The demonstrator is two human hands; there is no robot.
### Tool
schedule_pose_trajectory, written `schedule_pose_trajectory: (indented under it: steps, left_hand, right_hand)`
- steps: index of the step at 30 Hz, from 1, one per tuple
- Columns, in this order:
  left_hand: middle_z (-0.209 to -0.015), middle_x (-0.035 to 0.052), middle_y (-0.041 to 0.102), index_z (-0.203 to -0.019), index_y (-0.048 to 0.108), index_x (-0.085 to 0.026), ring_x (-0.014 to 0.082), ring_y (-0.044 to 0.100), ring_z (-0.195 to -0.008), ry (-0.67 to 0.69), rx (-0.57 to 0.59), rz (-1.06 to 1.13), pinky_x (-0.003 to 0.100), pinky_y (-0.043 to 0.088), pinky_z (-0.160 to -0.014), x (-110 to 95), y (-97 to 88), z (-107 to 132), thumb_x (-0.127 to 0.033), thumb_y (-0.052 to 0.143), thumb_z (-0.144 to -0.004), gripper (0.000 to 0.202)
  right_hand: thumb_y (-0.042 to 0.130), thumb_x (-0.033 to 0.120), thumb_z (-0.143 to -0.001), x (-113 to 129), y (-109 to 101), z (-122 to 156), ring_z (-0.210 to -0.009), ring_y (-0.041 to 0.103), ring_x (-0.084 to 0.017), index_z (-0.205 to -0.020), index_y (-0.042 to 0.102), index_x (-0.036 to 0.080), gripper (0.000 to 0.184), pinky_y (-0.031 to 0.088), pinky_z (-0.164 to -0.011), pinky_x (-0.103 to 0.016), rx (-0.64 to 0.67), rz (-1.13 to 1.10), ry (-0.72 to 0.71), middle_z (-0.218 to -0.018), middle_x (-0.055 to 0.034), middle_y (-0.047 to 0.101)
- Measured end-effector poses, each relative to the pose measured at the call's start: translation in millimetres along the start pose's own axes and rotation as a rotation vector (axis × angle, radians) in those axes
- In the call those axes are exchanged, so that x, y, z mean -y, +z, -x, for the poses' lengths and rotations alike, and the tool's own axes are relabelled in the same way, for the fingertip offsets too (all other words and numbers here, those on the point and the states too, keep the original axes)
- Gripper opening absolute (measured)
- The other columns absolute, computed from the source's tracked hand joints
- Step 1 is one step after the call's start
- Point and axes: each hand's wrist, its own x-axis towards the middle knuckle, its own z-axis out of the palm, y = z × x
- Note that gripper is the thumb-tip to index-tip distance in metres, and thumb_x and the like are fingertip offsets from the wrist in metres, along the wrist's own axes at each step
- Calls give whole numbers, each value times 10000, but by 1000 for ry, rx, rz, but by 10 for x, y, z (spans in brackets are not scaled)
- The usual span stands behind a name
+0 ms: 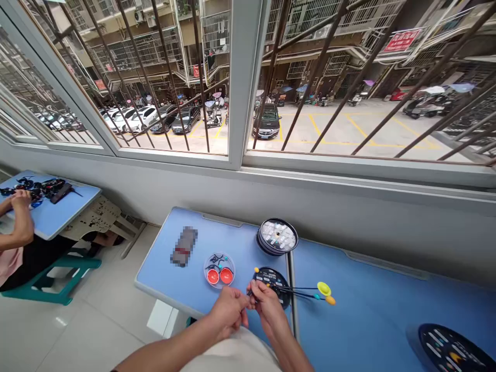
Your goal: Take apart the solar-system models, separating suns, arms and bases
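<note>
My left hand (229, 309) and my right hand (268, 304) meet in front of my body, fingertips pinched close together. Whatever sits between them is small and mostly hidden by the fingers. Just beyond my right hand lies a black round disc (284, 298) with printed labels. From it thin black rods (304, 293) reach to the right, ending in a yellow cup-shaped piece (324, 289), a teal ball and an orange ball (330, 300). Left of the hands, a clear round dish (219, 257) holds two red-orange cups (226, 275) and several small black and teal parts.
A stack of black round discs (277, 236) stands at the table's back edge. Another printed disc (453, 346) lies at far right. A blurred dark object (184, 247) rests on the left. A person (17, 227) works at a neighbouring blue table (83, 194), beside a green stool (64, 276).
</note>
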Motion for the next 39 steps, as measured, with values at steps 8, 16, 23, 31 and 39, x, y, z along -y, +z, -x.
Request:
schedule_pose_trajectory:
  steps: [8,16,23,31,39]
  left_hand:
    - [-321,-48,457,-586,493,-167,46,255,-256,88,-2,55,207,137,-348,102,-181,200,-399,568,-604,245]
    - [-638,-26,514,-661,540,-144,94,455,-629,488,-116,162,210,352,-617,-135,-302,184,-405,653,-652,284]
    - [-553,-22,505,-666,608,-114,87,451,-562,408,125,257,220,355,-621,-53,-342,154,-473,675,-643,366]
    - [-535,-26,491,-649,594,-117,70,365,-496,375,-81,227,210,295,-514,-7,-348,37,-506,672,-595,400]
    - [-455,-43,426,-563,493,-161,89,358,-459,401,-171,-211,227,287,-500,111,-457,-58,-458,489,-698,325]
  right_hand:
    - [777,486,-467,543,-367,-223,-385,352,-45,-575,512,202,404,287,-369,-191,-148,-147,-142,-479,68,470]
    - [666,528,-662,218,195,183,-313,375,-28,-587,543,138,415,265,-342,-166,550,-45,159,-420,38,508]
    - [702,539,-605,-15,276,159,-253,302,-19,-538,526,140,441,209,-290,-161,608,-197,295,-346,59,457]
    - [628,631,-603,5,202,87,-315,396,-43,-624,520,145,498,264,-335,-176,435,223,122,-451,20,537]
    - [582,533,-687,155,186,116,-407,410,-69,-754,509,190,357,311,-405,-192,242,394,-209,-514,62,503]
